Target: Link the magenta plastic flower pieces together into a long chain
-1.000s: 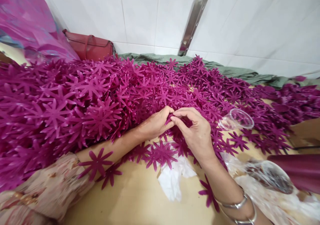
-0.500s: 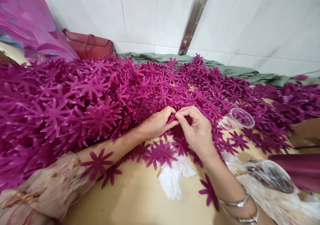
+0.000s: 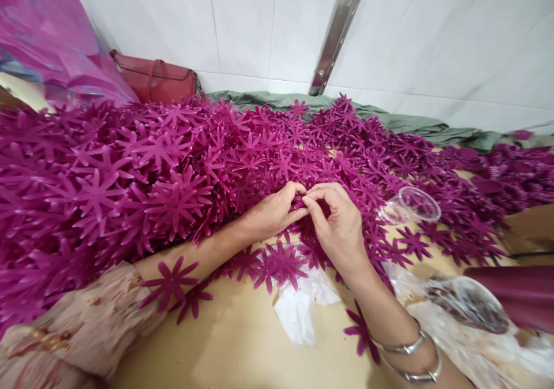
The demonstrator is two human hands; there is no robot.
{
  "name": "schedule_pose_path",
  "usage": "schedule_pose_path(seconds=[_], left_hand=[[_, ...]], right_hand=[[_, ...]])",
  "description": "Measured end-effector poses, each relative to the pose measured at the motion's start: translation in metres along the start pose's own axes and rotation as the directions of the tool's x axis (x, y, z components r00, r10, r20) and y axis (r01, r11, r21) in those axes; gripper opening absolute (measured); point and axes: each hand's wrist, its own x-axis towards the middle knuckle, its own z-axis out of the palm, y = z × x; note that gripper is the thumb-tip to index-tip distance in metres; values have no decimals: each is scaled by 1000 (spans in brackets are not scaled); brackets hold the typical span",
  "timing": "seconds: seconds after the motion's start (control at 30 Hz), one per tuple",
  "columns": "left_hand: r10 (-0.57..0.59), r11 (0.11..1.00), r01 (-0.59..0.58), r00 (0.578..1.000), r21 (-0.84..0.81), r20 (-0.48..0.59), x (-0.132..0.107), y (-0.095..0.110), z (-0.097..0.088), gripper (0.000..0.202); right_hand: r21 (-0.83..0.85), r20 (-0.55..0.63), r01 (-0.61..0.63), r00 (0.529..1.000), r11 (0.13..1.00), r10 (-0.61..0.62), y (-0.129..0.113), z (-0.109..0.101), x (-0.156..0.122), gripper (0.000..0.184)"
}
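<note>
A big heap of magenta flower-shaped cutouts [image 3: 130, 169] covers the tan table [image 3: 225, 343]. My left hand [image 3: 270, 213] and my right hand [image 3: 340, 224] meet fingertip to fingertip at the heap's near edge. Both are closed in a pinch on a magenta flower piece [image 3: 299, 203] that shows only as a sliver between the fingers. Loose flowers lie under and around both wrists, one [image 3: 168, 282] against my left forearm. Silver bangles [image 3: 407, 357] ring my right wrist.
A clear plastic cup [image 3: 411, 204] lies on its side right of my hands. Crumpled white plastic [image 3: 298, 308] sits below them, a clear bag [image 3: 467, 308] and a maroon roll [image 3: 519, 294] at right. A red handbag [image 3: 156, 80] and green cloth [image 3: 389, 120] lie along the tiled wall.
My right hand's fingers have curled in closer to the left hand's fingertips, and both hands have shifted slightly away from me. The heap looks the same.
</note>
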Motion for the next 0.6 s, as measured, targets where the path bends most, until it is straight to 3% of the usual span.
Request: schedule_pose_path(seconds=[0.13, 0.37, 0.6], left_hand=[[-30, 999, 30, 999, 25, 10, 0, 2, -1, 33], [6, 1000, -8, 998, 24, 57, -3, 6, -4, 37], [39, 995, -38, 999, -97, 4, -4, 13, -8, 44]], right_hand=[[45, -14, -9, 1000, 999, 10, -2, -3, 1, 15], [252, -6, -193, 980, 948, 201, 5, -4, 0, 12], [405, -71, -215, 962, 889, 265, 12, 2, -1, 10]])
